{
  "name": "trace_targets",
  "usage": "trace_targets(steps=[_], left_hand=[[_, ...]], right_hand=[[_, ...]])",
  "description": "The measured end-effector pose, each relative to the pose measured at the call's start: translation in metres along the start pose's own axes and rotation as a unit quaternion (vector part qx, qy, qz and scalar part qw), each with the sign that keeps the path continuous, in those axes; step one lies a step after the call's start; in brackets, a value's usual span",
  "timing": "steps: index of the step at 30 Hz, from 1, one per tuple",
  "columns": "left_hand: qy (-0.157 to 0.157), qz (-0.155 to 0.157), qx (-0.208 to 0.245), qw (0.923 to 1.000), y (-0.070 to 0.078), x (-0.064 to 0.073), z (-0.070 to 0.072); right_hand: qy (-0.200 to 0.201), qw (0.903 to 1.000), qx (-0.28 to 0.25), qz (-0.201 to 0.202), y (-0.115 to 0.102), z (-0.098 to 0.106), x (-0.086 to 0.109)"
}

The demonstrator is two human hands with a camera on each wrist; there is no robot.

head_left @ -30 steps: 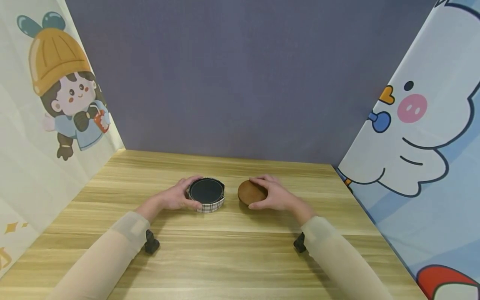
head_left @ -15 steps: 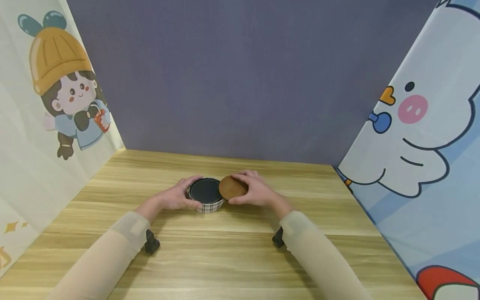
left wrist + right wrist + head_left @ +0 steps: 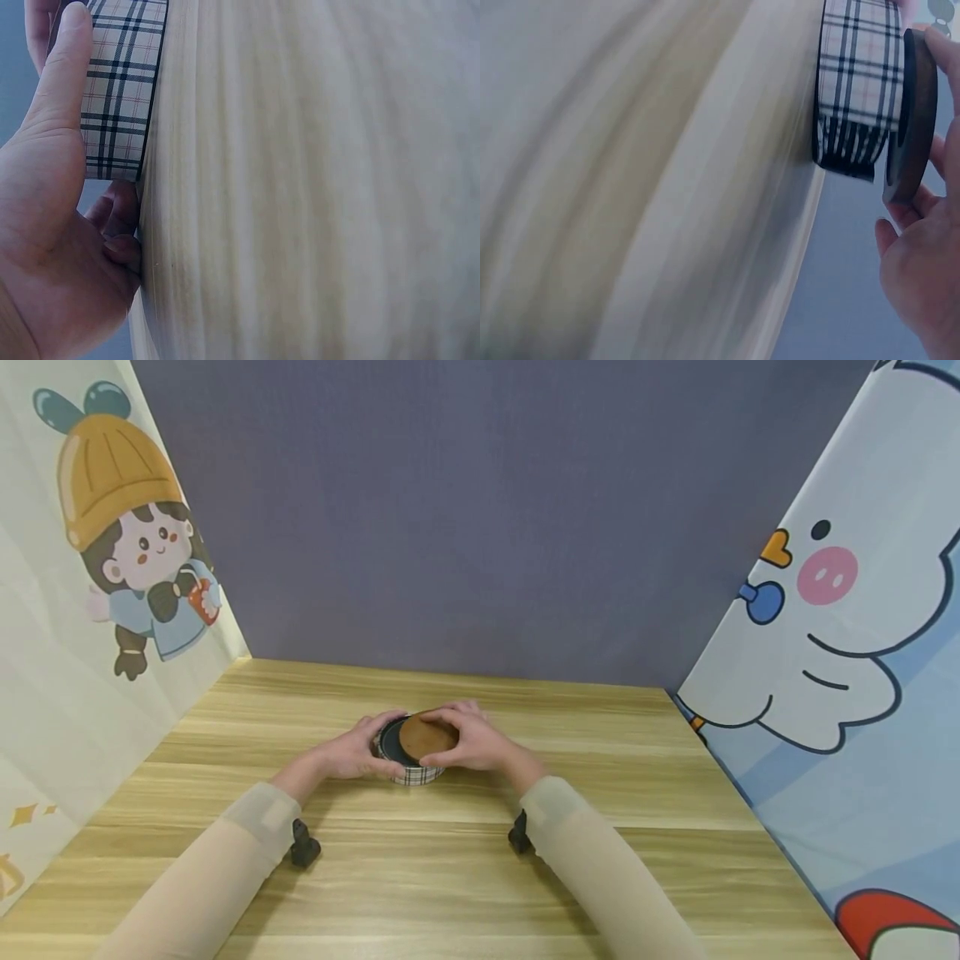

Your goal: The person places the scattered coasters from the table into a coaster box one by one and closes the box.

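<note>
A roll of plaid ribbon with a black round top lies flat on the table. My left hand grips it from the left, thumb along the near side and fingers behind. In the left wrist view the thumb presses the plaid side. My right hand holds a round brown disc by its edge, thumb in front and fingers at the back. From the head, the disc overlaps the right part of the black top. The right wrist view shows the disc right at the roll's top, beside a loose ribbon end.
The wood-grain table runs back to a grey-blue panel. Cartoon-printed cloth walls stand at the left and right. A small black mount sits at the left wrist, another at the right.
My right hand has carried the brown disc leftward, from the table right of the ribbon roll to over its top. The left hand and the roll have stayed in place.
</note>
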State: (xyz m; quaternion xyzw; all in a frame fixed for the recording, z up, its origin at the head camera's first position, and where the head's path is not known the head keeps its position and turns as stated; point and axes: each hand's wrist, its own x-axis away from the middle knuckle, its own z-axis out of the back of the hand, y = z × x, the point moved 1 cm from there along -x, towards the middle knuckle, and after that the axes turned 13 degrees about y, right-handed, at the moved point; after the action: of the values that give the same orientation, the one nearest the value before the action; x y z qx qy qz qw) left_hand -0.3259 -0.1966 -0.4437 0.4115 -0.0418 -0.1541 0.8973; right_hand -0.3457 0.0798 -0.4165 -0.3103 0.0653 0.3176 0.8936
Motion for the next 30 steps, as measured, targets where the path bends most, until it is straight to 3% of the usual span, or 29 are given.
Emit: trace_targets(steps=[14,21,30], left_hand=[[-0.001,0.005,0.011,0.9999,-0.002,-0.001,-0.002],[0.002,0.003,0.008,1.0,-0.001,-0.001,-0.002],[-0.005,0.002,0.008,0.9999,0.0,0.0,0.0]], right_hand=[[-0.051,0.9986,-0.008,-0.014,-0.008,-0.014,-0.011],[-0.087,0.9958,0.021,-0.016,-0.009,-0.009,-0.008],[-0.083,0.9954,0.034,-0.035,-0.012,-0.012,-0.005]])
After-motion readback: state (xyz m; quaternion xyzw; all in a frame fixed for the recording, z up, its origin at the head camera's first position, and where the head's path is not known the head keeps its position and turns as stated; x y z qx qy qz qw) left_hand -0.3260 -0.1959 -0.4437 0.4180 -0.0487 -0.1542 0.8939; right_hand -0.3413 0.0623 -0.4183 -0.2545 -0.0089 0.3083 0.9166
